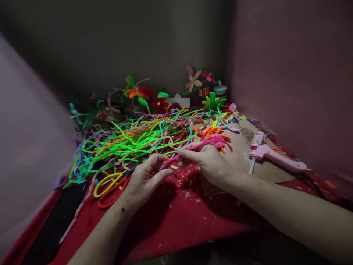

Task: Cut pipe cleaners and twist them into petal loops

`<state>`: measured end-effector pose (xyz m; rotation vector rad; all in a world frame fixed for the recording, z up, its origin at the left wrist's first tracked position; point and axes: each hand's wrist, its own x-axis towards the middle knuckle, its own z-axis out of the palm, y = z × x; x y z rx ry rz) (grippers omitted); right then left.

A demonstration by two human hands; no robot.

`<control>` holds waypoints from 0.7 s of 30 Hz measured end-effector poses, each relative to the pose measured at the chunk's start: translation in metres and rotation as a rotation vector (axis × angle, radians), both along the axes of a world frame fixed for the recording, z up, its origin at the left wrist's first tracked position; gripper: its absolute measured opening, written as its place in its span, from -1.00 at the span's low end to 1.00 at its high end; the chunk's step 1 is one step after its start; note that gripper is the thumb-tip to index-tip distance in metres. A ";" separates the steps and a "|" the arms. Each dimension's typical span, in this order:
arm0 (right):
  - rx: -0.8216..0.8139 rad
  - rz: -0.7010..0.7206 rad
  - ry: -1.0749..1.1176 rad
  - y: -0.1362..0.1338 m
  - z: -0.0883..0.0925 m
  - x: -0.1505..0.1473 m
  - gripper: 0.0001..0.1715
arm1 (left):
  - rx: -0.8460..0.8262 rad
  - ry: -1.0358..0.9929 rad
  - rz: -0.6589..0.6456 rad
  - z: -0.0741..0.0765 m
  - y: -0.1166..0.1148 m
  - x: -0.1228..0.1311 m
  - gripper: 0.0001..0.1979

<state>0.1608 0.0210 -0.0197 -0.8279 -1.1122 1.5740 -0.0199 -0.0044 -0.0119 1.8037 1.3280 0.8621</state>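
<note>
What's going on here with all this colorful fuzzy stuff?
A person is handling a bundle of pink fuzzy stems. Their right hand pinches it, while the left hand is at its other end; how firmly that one grips is unclear. Beyond the hands lies a tangled pile of colored stems, with fuzzy flowers behind. Scissors lie beside the left hand, and a pink glue gun is off to the right.

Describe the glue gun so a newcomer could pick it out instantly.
On the red cloth lies a brown board, partly hidden by the right hand. At the board's right side lies the glue gun, its handle slanting down to the right. It is smooth and pale pink, unlike the fuzzy orange stems farther left.
</note>
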 end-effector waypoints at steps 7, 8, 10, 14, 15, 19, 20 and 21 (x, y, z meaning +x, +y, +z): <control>0.045 0.026 -0.005 -0.003 0.003 0.002 -0.88 | 0.096 0.055 0.012 -0.003 0.000 -0.001 -0.80; 0.033 0.069 -0.004 -0.005 0.002 0.001 -0.87 | 0.125 0.068 0.006 -0.004 0.000 0.000 -0.81; 0.016 0.145 -0.017 -0.007 -0.001 0.000 -0.83 | 0.191 0.095 -0.016 -0.006 0.000 0.001 -0.83; 0.032 0.135 -0.062 -0.009 -0.002 -0.002 -0.84 | 0.238 0.125 -0.050 -0.006 -0.002 0.002 -0.86; 0.039 0.113 -0.071 -0.009 -0.001 -0.002 -0.86 | 0.221 0.108 -0.038 -0.005 -0.002 0.002 -0.86; 0.083 0.046 -0.094 -0.007 -0.001 -0.001 -0.88 | 0.102 -0.003 0.030 0.000 -0.005 0.004 -0.85; 0.099 0.042 -0.097 -0.007 -0.002 0.000 -0.88 | 0.058 -0.025 0.036 0.001 -0.005 0.005 -0.84; 0.116 0.041 -0.097 -0.006 -0.003 0.000 -0.87 | 0.007 -0.048 0.037 0.002 -0.005 0.006 -0.84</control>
